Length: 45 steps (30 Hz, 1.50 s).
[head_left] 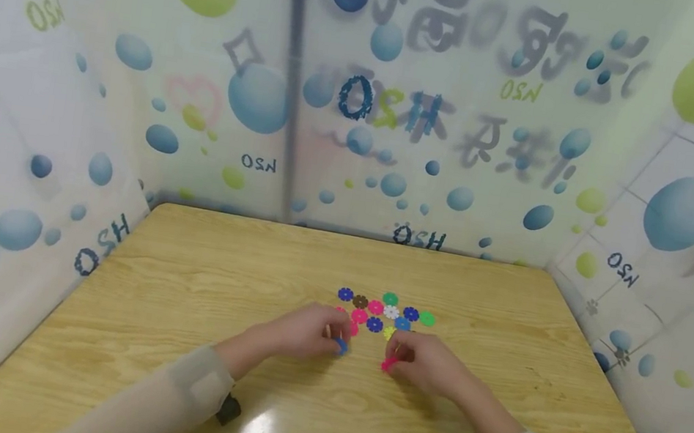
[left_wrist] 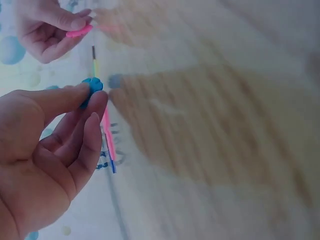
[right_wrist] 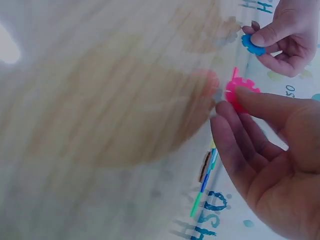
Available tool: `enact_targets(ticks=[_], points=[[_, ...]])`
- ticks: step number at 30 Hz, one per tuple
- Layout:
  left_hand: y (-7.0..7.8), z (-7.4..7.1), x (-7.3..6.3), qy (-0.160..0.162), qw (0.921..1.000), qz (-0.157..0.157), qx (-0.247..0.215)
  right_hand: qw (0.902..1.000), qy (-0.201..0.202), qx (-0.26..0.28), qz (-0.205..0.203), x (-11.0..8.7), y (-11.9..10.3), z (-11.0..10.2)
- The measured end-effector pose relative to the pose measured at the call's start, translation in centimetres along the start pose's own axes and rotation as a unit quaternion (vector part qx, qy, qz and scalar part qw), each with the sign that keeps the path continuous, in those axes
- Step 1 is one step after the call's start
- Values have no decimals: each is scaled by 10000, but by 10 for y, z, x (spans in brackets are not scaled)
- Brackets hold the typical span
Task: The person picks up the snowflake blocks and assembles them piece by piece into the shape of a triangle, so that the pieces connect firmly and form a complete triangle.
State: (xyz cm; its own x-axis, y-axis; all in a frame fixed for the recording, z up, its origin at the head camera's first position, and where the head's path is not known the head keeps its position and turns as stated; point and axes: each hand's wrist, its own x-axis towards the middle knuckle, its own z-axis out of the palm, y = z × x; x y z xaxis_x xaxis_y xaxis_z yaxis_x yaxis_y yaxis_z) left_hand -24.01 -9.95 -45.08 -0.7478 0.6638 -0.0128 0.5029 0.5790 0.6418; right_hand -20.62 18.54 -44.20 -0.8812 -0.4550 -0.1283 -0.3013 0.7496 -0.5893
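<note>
A printed backdrop (head_left: 224, 188) of blue and green bubbles stands along the far edge of the wooden desk (head_left: 194, 262). The left hand (head_left: 307, 333) and right hand (head_left: 429, 361) work near the middle, well apart from the left and right edges, with a stretch of wood between them. Just beyond lies a cluster of flat flower-shaped plastic discs (head_left: 359, 317), nearer the far edge than the near one and partly hidden by fingers. Each grip is narrow: the left pinches a blue disc (right_wrist: 253, 46), the right a pink disc (right_wrist: 233, 91).
</note>
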Motion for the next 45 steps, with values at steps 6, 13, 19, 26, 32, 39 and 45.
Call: enact_targets(ticks=[6, 13, 19, 26, 32, 39, 45], points=[[1, -5, -7, 510, 9956, -194, -755, 9971, 588, 441, -175, -2, 6, -2], [8, -10, -9, 1068, 9724, -580, -1991, 9848, 1204, 1242, -180, -3, 0, -3], [17, -9, -10, 1401, 9609, -608, -2311, 9676, 1563, 1980, -142, -4, -8, -1], [24, -5, -11, 1327, 9425, -704, -2986, 9585, 1771, 2233, -117, -4, -16, 0], [28, -2, -10, 1149, 9112, -902, -3851, 9499, 1705, 2593, -371, -3, -22, 3], [29, 1, -8, 1036, 8951, -926, -4238, 9507, 1711, 2519, -580, 1, -23, 7], [28, 2, -6, 1005, 8877, -956, -4390, 9503, 1822, 2421, -714, 2, -21, 10]])
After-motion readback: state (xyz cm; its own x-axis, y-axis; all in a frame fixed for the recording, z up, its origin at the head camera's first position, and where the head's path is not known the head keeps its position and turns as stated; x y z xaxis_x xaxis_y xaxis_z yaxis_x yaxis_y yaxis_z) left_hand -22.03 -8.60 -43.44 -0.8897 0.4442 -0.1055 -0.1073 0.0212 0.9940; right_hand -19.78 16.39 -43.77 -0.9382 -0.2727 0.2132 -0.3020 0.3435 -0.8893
